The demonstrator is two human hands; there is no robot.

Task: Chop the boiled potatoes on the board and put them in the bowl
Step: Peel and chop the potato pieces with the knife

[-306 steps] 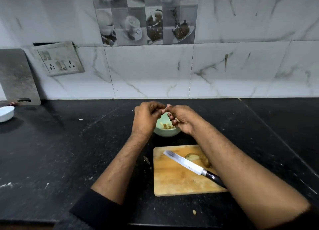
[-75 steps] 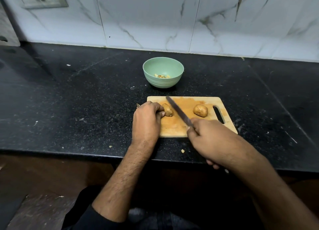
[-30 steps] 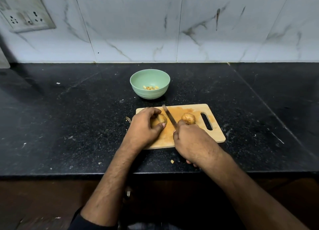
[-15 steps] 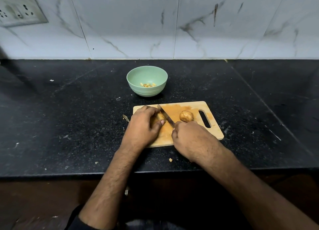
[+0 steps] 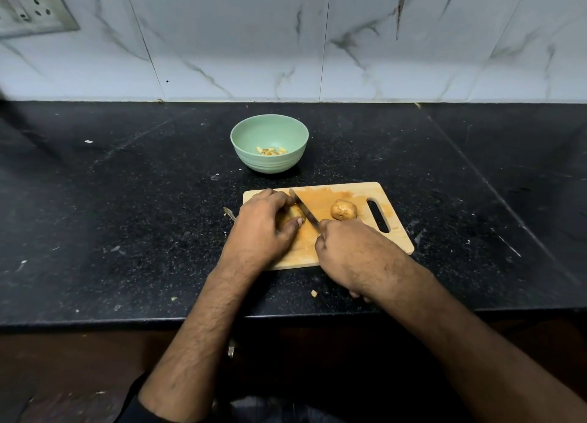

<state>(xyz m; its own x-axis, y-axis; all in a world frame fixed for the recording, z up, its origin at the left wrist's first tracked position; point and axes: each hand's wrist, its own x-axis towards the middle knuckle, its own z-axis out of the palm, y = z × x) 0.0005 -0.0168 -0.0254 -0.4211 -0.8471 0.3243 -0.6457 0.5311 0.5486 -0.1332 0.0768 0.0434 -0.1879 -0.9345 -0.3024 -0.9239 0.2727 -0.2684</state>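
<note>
On the black tabletop [image 5: 127,200] the wooden board [image 5: 346,190] lies near our front edge, the green bowl [image 5: 269,163] just behind it toward the wall. Our left hand [image 5: 260,228] grips one potato [image 5: 290,214] at the board's left end; our right hand [image 5: 352,252] clasps the knife [image 5: 303,209], blade against it. A whole potato [image 5: 343,209] waits mid-board. A few chopped pieces [image 5: 270,151] lie in the bowl, so we judge most chopping remains.

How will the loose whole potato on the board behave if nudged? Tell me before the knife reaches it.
The whole potato looks rounded and lies free on the cutting board, so it will probably roll rather than slide. Boiled, it is likely soft and may dent or crumble under a firm pinch. Its skin looks dull, not wet, so probably not very slippery.
</note>
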